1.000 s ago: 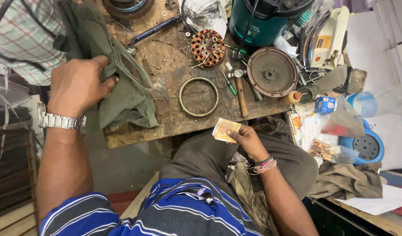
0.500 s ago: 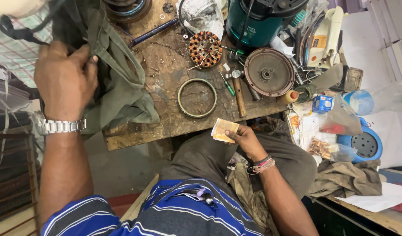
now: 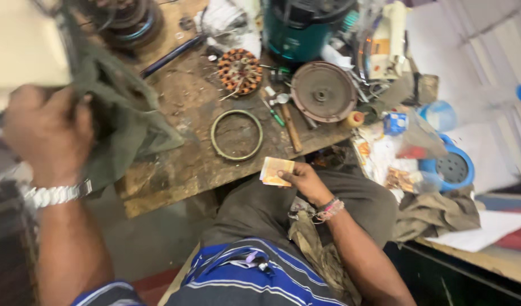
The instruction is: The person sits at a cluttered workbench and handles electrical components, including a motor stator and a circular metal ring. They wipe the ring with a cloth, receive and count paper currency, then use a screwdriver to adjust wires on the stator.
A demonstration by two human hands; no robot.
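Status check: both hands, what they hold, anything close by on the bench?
Left hand gripping green cloth, lifted over workbench. Right hand holding small orange paper at bench edge. Metal ring and hammer lie nearby.

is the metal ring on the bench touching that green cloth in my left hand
Apart. The head view shows bare bench wood between the metal ring and the green cloth that the left hand grips.
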